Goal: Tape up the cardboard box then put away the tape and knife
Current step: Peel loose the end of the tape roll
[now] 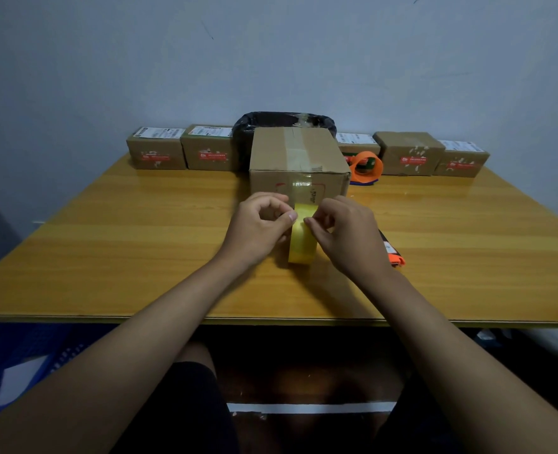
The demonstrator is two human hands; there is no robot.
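While both hands are kept close together over the table (107, 231), one roll of yellowish tape (302, 244) is seen standing on its edge between them, just in front of the cardboard box (298, 165). One large box of this kind is counted at the middle of the table; its shape is rectangular, its brown surface is matte, and a glossy strip of clear tape is already laid along its top seam and down the near face. Five smaller cardboard boxes (156, 155) with red labels are lined up along the far edge, two on the left and three on the right. One black bin (284, 121) lined with a shiny plastic bag is placed behind the large box. One orange tape dispenser (367, 167) of rounded shape is lying to the right of the box. One knife (393, 252) with an orange and black handle is partly hidden under the right wrist. The table is of smooth, polished yellow wood.

The grip of the left hand (258, 231) is curled, and its thumb is pressed on the top of the roll. The grip of the right hand (346, 234) is pinched together at the loose end of the tape.
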